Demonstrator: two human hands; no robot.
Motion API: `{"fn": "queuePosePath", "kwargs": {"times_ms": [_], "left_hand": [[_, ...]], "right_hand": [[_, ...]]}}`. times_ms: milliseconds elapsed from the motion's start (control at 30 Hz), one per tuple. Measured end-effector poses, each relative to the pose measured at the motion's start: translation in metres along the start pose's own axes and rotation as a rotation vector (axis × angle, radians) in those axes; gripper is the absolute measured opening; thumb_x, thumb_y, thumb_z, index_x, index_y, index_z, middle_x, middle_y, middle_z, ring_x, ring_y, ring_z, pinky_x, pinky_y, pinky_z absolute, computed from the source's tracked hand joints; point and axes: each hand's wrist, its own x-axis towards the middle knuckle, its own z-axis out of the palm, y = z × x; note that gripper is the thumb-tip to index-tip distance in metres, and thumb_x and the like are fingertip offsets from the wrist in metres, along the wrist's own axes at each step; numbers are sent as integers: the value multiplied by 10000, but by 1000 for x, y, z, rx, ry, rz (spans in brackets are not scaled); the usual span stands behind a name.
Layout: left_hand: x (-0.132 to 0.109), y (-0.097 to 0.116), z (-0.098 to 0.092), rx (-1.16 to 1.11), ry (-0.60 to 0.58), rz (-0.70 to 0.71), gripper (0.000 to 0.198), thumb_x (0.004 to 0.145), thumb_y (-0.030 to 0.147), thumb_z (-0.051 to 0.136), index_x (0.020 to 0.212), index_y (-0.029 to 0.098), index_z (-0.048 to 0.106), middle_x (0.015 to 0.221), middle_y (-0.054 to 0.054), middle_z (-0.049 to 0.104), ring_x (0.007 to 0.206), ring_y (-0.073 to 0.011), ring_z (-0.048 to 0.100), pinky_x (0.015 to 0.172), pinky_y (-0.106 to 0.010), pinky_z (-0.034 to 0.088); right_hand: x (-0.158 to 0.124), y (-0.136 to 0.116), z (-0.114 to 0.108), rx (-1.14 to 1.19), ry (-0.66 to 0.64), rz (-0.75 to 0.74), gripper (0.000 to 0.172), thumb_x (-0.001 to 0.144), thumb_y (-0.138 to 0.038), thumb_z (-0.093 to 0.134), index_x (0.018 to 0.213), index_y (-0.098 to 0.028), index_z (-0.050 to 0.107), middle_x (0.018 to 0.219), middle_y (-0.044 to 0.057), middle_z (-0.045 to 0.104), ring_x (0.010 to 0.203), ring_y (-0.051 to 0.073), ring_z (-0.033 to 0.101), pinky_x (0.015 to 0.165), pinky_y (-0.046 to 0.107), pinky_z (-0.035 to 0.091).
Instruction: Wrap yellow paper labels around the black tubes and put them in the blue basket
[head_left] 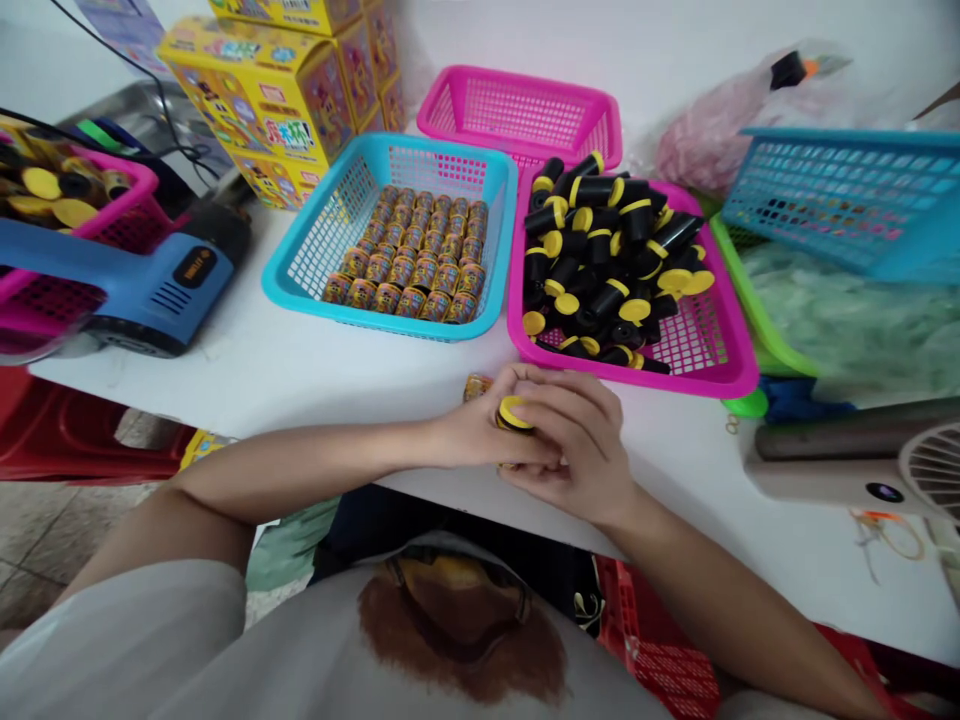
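Note:
My left hand (472, 433) and my right hand (581, 435) are brought together over the table's front edge, fingers curled round a small canister with a yellow cap (514, 412). Just the cap and a dark band under it show; fingers cover most of its body. A small patterned piece (477, 387) lies on the table just behind my left hand. Ahead of my hands, a pink basket (739, 365) holds a heap of black canisters (600, 245) with yellow caps. Left of it, rows of canisters in patterned wrapping (412, 265) stand in a blue basket (281, 275).
A blue heat gun (176, 280) lies at the left beside another pink basket (142, 190). Yellow cartons (262, 95) are stacked behind. At the right are a green basket (780, 345) with clear bags, a tilted blue basket (847, 200) and a small fan (840, 465).

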Motion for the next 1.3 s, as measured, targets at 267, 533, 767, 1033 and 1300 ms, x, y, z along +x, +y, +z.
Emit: {"fn": "queuePosePath", "kwargs": {"times_ms": [267,533,767,1033,1300], "left_hand": [[-12,-4,10,70,205,119,709,746,222,803,1239,316,301,758,100,499,600,-104,545,497,-232,433],[-8,8,6,-94,-97,168,779,759,259,859,1254,336,263,858,76,629,655,-129,686,561,-249,534],[-6,0,5,109,75,311,686,836,260,789,1271,324,261,674,126,481,537,-127,573,548,-269,460],[-3,32,-15,446,126,393,393,827,309,820,1055,224,512,950,-2,612,815,-123,629,717,-247,544],[2,118,-98,979,440,206,230,813,264,837,993,167,731,980,-24,740,850,-135,676,792,-255,535]], "right_hand": [[-6,-1,5,-115,-5,-173,247,1026,-336,576,1259,-349,656,1211,-12,793,1143,257,710,1242,594,435],[-7,0,-2,30,4,-181,237,976,-285,674,1194,-371,710,1194,-26,799,1100,259,736,1223,603,486],[-1,-1,-7,-124,12,-258,342,899,-138,754,1118,-399,738,1075,-33,786,960,218,690,1235,631,467],[1,8,2,-228,127,-186,510,853,-202,832,1308,-359,663,1143,40,703,1116,267,625,1182,587,508],[25,88,-42,-445,-1,388,387,978,-456,639,1297,-242,691,1298,165,639,1244,366,615,1117,574,468]]}}
